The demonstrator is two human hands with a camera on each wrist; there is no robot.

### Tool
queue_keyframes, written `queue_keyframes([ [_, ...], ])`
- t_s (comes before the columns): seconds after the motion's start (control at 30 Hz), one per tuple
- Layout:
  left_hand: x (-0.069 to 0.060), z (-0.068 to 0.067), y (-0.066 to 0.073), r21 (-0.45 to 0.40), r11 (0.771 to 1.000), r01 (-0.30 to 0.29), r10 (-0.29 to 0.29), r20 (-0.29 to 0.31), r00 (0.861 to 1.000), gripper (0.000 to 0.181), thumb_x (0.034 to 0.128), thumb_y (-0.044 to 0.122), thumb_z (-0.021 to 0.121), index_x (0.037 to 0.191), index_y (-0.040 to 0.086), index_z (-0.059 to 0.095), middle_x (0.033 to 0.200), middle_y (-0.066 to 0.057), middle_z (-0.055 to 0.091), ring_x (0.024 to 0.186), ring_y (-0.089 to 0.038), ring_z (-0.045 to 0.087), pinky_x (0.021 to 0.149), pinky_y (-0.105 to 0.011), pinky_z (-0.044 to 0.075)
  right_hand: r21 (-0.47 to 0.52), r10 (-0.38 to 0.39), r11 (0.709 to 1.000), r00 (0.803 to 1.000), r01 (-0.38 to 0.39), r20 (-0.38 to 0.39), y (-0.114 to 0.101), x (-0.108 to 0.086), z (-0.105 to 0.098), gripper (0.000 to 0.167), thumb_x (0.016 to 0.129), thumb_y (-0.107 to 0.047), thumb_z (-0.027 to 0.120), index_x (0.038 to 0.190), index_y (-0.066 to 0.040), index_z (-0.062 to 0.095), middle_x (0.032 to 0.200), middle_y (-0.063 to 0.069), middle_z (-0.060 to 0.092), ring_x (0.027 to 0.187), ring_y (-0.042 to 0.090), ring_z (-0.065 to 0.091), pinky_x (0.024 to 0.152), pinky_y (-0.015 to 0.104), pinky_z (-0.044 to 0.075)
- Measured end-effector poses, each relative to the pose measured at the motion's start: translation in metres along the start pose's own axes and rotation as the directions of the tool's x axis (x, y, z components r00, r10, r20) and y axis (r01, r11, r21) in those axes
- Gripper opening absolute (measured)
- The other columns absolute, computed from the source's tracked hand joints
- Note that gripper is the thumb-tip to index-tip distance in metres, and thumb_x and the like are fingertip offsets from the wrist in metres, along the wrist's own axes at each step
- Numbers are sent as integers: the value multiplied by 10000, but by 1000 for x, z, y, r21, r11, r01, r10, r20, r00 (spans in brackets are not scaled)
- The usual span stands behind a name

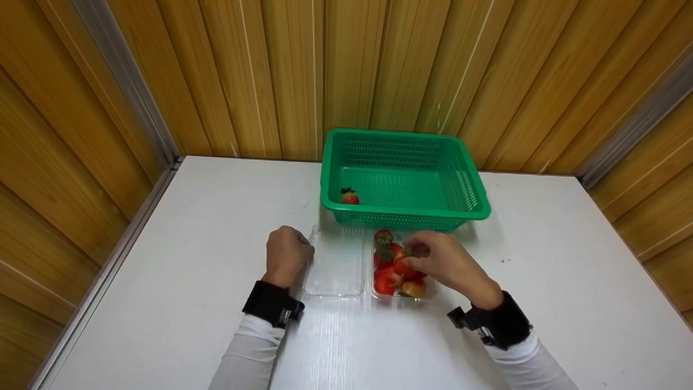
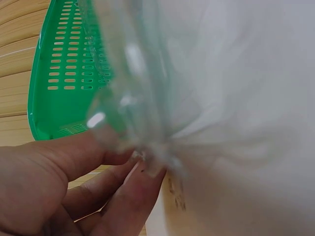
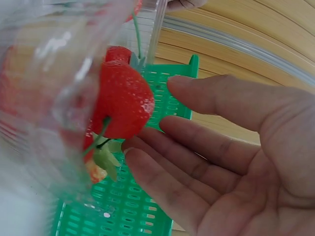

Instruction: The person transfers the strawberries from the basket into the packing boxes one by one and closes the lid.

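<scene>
A clear plastic box (image 1: 373, 292) holds a heap of red strawberries (image 1: 385, 273), some with green leaves. Its clear lid (image 1: 335, 265) lies folded out to the left on the table. My left hand (image 1: 288, 252) pinches the lid's left edge between thumb and fingers, as the left wrist view shows close up. Over the right side of the heap is my right hand (image 1: 446, 262), its thumb and fingers spread apart. In the right wrist view its fingertips (image 3: 135, 155) are close beside a red strawberry (image 3: 125, 101); whether they touch it I cannot tell.
A green plastic basket (image 1: 406, 211) stands behind the box, near the wooden wall (image 1: 292, 81). One red-and-yellow strawberry (image 1: 350, 197) lies in its front left corner. White table surface (image 1: 206, 244) extends to both sides.
</scene>
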State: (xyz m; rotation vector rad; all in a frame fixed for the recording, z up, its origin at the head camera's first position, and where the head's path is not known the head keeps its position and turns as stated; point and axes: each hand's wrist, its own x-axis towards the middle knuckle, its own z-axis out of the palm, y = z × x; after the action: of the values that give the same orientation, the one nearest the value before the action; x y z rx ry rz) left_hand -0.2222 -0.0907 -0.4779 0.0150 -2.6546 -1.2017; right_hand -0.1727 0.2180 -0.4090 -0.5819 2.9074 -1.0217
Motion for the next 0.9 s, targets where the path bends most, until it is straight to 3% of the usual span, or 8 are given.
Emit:
queue_keyframes([
  [0.3, 0, -1, 2, -7, 1000, 19, -19, 17, 1000, 178, 715, -105, 667, 625, 21, 755, 665, -101, 708, 641, -275, 656, 567, -394, 534, 70, 16, 997, 1000, -14, -26, -6, 0, -10, 239, 937, -25, 774, 1166, 37, 740, 1143, 177, 734, 1039, 341, 722, 904, 488, 588],
  [0.63, 0, -1, 0, -24, 999, 21, -21, 15, 1000, 181, 707, -109, 656, 622, 20, 752, 644, -85, 698, 614, -245, 625, 533, -355, 497, 34, -66, 997, 994, 69, -92, -17, 8, -18, 238, 936, 1, 777, 1170, 26, 744, 1143, 151, 740, 1049, 348, 717, 927, 500, 577],
  [0.9, 1, 1, -1, -15, 1000, 7, -7, 8, 1000, 219, 708, -129, 635, 591, 19, 745, 601, -55, 675, 591, -195, 546, 503, -306, 425, 22, -89, 996, 992, 91, -86, -25, 22, -28, 264, 950, -46, 783, 1199, 29, 740, 1174, 163, 734, 1062, 349, 712, 933, 497, 575],
])
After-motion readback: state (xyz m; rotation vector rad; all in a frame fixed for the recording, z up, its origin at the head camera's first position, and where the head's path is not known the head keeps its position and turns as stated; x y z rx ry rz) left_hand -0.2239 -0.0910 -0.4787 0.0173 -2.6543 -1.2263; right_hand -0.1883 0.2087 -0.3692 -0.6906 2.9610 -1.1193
